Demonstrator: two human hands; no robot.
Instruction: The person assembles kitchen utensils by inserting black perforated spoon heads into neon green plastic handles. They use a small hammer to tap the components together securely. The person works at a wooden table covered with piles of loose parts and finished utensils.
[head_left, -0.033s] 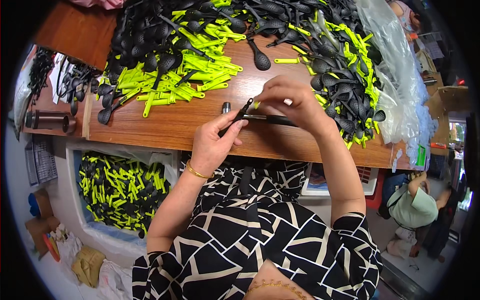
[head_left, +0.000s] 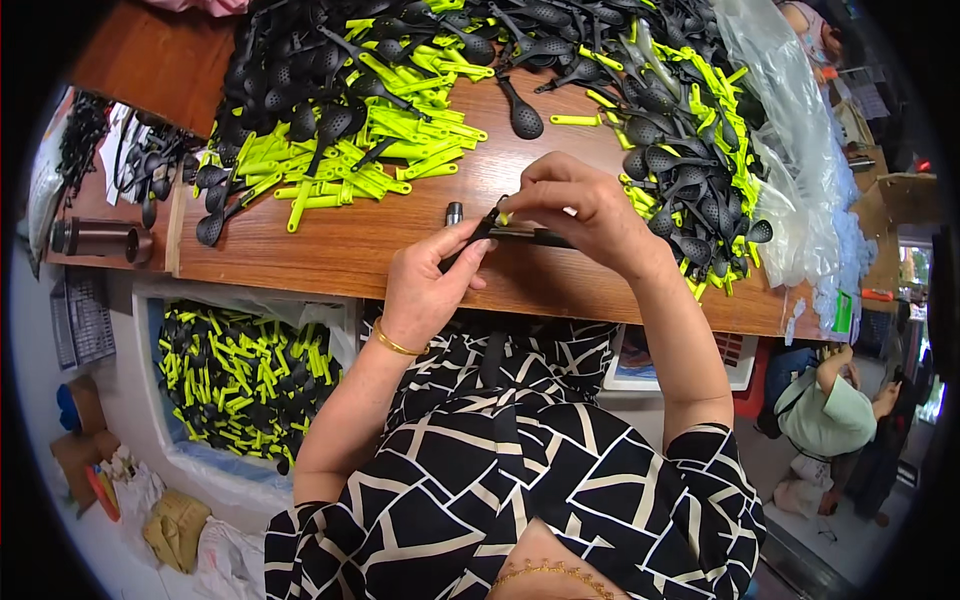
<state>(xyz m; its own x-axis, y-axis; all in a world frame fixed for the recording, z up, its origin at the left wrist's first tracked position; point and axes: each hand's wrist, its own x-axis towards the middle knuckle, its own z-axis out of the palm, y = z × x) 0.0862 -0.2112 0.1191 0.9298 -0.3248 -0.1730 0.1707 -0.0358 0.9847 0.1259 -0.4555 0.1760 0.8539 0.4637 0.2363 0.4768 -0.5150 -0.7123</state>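
My left hand [head_left: 428,278] is closed, thumb and fingers pinching a dark, narrow utensil handle [head_left: 484,232] that tilts up to the right. At its upper end my right hand [head_left: 585,210] is closed in a pinch, with a speck of yellow-green showing at its fingertips. What that small piece is, I cannot make out. Behind both hands, on the table, lies a tool with a metal shaft and black grip [head_left: 548,239], partly covered by the right hand. A short metal cylinder [head_left: 454,213] stands out just beyond my left fingers.
Black slotted spoons [head_left: 335,124] and yellow-green handle pieces [head_left: 425,110] are heaped on the wooden table [head_left: 300,248]. One black spoon [head_left: 524,120] lies apart. More spoons pile up beside clear plastic [head_left: 790,150] at right. A full bin [head_left: 250,375] stands below left; a person [head_left: 830,410] is at far right.
My right hand has shifted slightly left, bringing its fingertips and the yellow-green speck against the upper end of the black handle. My left hand stays in place.
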